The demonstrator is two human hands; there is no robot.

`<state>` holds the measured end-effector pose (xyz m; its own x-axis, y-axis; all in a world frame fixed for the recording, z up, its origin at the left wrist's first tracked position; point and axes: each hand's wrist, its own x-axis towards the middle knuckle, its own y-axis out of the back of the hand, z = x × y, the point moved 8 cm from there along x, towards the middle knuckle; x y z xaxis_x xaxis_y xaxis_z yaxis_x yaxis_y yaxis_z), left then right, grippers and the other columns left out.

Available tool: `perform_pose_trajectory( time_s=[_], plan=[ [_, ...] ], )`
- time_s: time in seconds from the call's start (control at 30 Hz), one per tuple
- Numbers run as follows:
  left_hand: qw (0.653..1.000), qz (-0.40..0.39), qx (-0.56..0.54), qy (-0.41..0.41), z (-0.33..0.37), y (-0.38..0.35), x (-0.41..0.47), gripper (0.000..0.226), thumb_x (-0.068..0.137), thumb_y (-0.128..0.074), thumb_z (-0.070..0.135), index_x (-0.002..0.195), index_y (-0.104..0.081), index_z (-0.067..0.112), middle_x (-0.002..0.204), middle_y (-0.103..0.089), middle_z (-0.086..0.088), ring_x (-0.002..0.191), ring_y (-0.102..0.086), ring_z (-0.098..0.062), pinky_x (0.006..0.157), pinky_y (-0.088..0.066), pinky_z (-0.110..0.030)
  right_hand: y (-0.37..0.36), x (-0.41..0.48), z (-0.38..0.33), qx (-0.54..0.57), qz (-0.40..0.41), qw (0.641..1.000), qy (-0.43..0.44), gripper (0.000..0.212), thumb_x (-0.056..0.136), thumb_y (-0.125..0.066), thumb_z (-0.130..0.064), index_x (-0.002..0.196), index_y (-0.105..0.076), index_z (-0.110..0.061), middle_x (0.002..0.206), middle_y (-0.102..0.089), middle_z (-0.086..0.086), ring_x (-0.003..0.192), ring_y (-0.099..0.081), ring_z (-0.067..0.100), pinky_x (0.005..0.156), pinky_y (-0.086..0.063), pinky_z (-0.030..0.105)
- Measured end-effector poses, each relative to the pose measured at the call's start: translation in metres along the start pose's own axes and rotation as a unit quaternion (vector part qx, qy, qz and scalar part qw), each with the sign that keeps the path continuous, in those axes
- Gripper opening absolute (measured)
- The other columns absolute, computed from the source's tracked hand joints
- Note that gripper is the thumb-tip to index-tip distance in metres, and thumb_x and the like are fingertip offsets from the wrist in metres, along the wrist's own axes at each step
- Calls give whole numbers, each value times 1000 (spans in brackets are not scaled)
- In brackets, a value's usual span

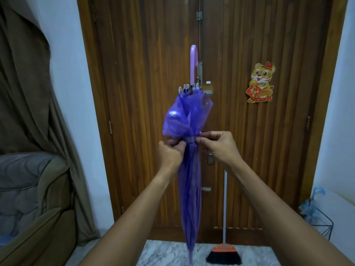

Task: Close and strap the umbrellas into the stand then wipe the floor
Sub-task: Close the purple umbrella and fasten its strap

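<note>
Purple umbrella (189, 169) upright mid-frame, both hands pinching it at the waist.

I see translucent purple plastic canopy, glossy & crinkled; below the grip it's gathered into a slim pleated cone w/ tip down near the marbled floor (163, 254), above it flares loose into a puffy bunch. Pale lilac hook handle (193, 62) on top, smooth & curved, white rib tips ringed under it. Left hand (171, 152): fingers curled tight, pinching canopy folds from the left. Right hand (219, 144): thumb & forefinger pressed together at the gathered band, right side; what's between them is too small to tell. Behind: ribbed dark-wood door (144, 112), tiger sticker (261, 83), orange-black broom (223, 254). Black wire stand (324, 225) far right, w/ a bluish umbrella (312, 204) in it.
</note>
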<state>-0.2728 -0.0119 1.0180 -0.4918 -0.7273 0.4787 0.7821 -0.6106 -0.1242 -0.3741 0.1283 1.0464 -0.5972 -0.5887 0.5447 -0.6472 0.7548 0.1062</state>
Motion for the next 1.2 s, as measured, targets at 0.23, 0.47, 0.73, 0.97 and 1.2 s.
perform_pose_trajectory(
  time_s=[0.23,0.47,0.73,0.97,1.2],
  plan=[
    [972,-158,-152,81,0,-32,-7,47,88,-71,41,115,-70,3,118,-69,-22,111,-66,-37,101,-51,-48,-14,-6,-17,-56,15,997,57,14,88,-75,-16,100,-80,-10,89,-79,1,87,-76,8,80,-61,26],
    [957,-133,-224,127,-4,-17,4,60,93,-64,40,134,-56,-4,123,-64,-27,109,-62,-37,102,-50,-51,-9,0,-28,-122,-80,989,23,10,89,-74,-13,97,-79,-11,90,-79,1,90,-75,12,87,-60,33],
    [935,-88,-301,167,-14,-30,-7,47,103,-46,27,129,-57,-10,133,-57,-34,119,-58,-43,105,-49,-49,-16,-5,-32,-174,5,981,80,14,84,-77,-14,88,-64,-20,83,-72,0,79,-72,16,73,-62,38],
    [948,-99,-273,132,-13,-30,-3,32,91,-70,28,110,-69,2,103,-67,-19,96,-66,-33,98,-51,-48,-31,-17,-27,-144,-27,986,81,18,81,-80,-10,83,-64,-18,81,-74,-1,81,-73,11,80,-62,39],
    [940,-130,-301,97,-4,-20,-8,35,100,-45,18,85,-74,6,84,-70,-12,78,-70,-23,75,-59,-32,-45,-19,-29,-126,-107,984,62,26,81,-73,-4,85,-48,-10,80,-72,12,84,-73,31,82,-58,57]
  ],
)
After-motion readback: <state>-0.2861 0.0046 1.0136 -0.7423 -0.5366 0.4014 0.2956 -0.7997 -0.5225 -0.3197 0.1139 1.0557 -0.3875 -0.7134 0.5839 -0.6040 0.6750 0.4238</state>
